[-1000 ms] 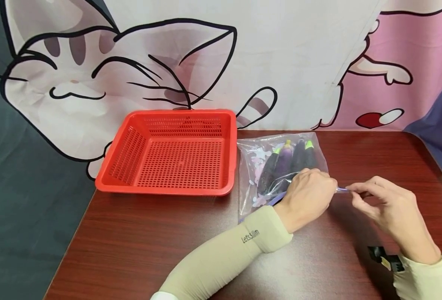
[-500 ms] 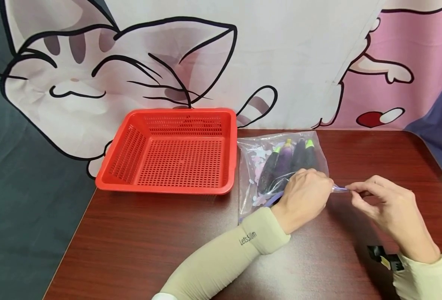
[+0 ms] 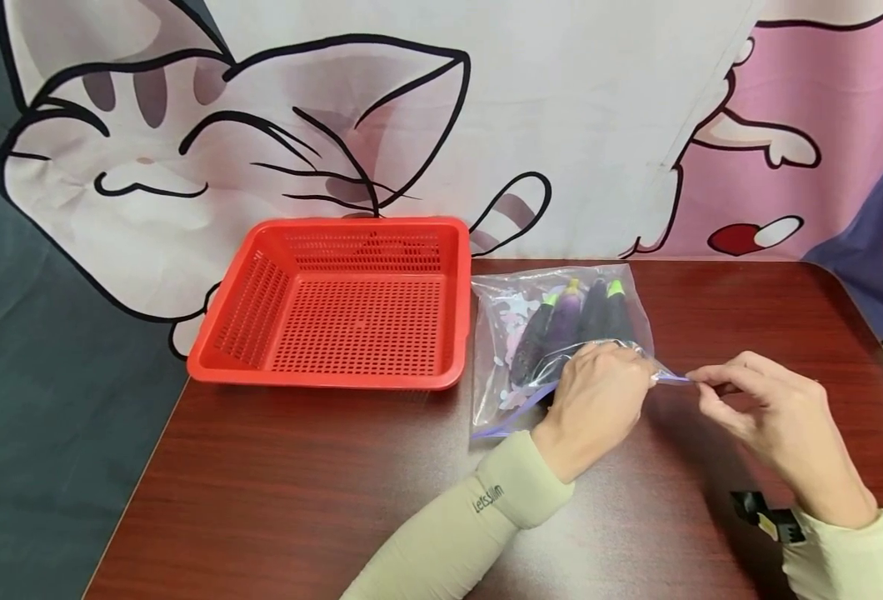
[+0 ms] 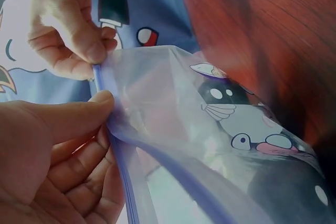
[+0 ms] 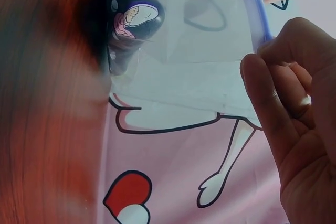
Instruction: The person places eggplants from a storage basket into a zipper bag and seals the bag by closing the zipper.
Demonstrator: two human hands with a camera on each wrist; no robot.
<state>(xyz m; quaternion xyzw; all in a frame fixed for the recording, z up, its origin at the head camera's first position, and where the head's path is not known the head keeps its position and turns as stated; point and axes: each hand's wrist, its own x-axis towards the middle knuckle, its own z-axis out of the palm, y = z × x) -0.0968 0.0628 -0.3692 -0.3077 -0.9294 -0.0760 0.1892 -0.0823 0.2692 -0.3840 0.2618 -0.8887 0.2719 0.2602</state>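
A clear zip bag (image 3: pixel 490 375) with purple zip strips and printed cartoon figures lies on the table, holding several dark eggplants (image 3: pixel 564 321) with green or yellow ends. My left hand (image 3: pixel 599 400) pinches the zip strip (image 4: pixel 123 177) between thumb and fingers along the bag's front edge. At the bag's right corner, my right hand (image 3: pixel 775 417) pinches the end of that strip. In the left wrist view the strip is pressed together between the two hands and parts beyond my left thumb. My left hand covers the lower ends of the eggplants in the head view.
A red perforated plastic basket (image 3: pixel 362 325) stands left of the bag, with nothing in it. Behind the dark red wooden table (image 3: pixel 276 467) hangs a cartoon-printed cloth (image 3: pixel 599 108). The table's right edge lies beyond my right hand.
My left hand has slid left along the zip strip, away from my right hand, so more strip shows between them. The right hand keeps its pinch at the corner.
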